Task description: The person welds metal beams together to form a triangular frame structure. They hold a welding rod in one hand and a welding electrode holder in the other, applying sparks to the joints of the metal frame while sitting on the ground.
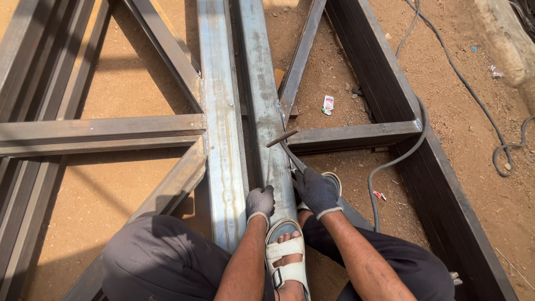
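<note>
My right glove [316,192] covers the tool's [282,137] grip. My left glove [260,202] hides what it pinches, if anything. The frame [223,128] is cut off at the top, left and bottom edges. The litter [328,104] is too small to identify. The cable [390,164] disappears behind my right leg.

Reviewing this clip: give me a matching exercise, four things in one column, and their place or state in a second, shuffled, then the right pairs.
Things:
1. left hand
2. right hand
3. sandal
4. small packet

Places or states:
A. lying on the dirt between frame bars
B. gloved, gripping a welding holder with its rod
C. white, on a foot resting on the steel beam
D. gloved, resting on the beam's left edge

Pairs: 1-D, 2-B, 3-C, 4-A
</note>
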